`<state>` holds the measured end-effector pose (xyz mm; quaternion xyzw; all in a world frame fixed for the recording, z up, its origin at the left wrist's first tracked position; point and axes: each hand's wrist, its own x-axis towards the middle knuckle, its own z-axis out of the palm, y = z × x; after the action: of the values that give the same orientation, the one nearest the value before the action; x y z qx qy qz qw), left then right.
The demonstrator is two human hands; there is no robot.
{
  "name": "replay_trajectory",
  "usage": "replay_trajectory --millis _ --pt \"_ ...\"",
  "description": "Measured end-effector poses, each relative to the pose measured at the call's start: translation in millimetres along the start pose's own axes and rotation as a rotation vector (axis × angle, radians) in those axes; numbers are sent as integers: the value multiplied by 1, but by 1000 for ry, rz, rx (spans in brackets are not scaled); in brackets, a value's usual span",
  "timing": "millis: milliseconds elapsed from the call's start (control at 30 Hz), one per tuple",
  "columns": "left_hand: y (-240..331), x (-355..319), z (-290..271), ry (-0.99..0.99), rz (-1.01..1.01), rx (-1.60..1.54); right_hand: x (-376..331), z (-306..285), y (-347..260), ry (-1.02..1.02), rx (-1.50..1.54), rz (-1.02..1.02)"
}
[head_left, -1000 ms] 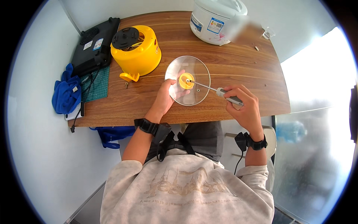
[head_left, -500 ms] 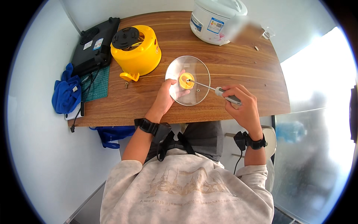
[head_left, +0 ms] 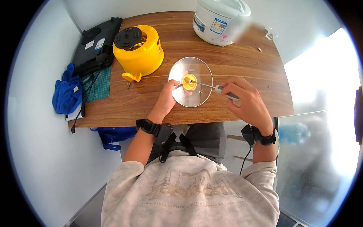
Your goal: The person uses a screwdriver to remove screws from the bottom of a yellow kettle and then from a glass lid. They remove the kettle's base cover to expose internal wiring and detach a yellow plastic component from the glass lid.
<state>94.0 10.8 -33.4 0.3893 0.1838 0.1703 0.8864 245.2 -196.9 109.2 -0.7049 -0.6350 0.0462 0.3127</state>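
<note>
Your left hand (head_left: 166,98): fingers gripping glass lid (head_left: 203,73). Your right hand (head_left: 245,99): fingers gripping screwdriver (head_left: 218,89), tip inside yellow knob (head_left: 185,84) at lid's centre. Knob in place; screw work judged unfinished. Yellow housing (head_left: 141,57), left of lid, part-open.

The knob (head_left: 186,85) is yellow, the screwdriver handle (head_left: 219,89) grey-and-white, the table (head_left: 245,70) wood-grained brown.

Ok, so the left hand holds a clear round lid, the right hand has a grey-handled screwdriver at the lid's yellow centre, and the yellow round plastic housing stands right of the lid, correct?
Not quite: the head view shows the yellow round plastic housing left of the clear round lid. The left hand, right hand and grey-handled screwdriver are as you said.
</note>
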Motion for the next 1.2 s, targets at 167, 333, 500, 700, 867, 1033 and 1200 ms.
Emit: replay_trajectory --millis 167,333,500,700,867,1033,1200 --pt "3 -2 2 -5 4 -7 14 -15 -8 -59 51 148" --pt "3 -2 4 -47 34 -15 19 -21 -8 -68 78 170" --pt "4 -3 6 -26 29 2 21 -22 -5 28 79 18" --pt "3 -2 3 -36 22 -16 28 -17 -12 107 176 162" --pt "2 -1 0 -28 8 -9 34 -14 -7 118 116 74" --pt "3 -2 2 -19 11 8 39 -14 -7 115 63 109" --pt "5 -4 5 -35 20 -2 42 -6 -3 190 -10 110"
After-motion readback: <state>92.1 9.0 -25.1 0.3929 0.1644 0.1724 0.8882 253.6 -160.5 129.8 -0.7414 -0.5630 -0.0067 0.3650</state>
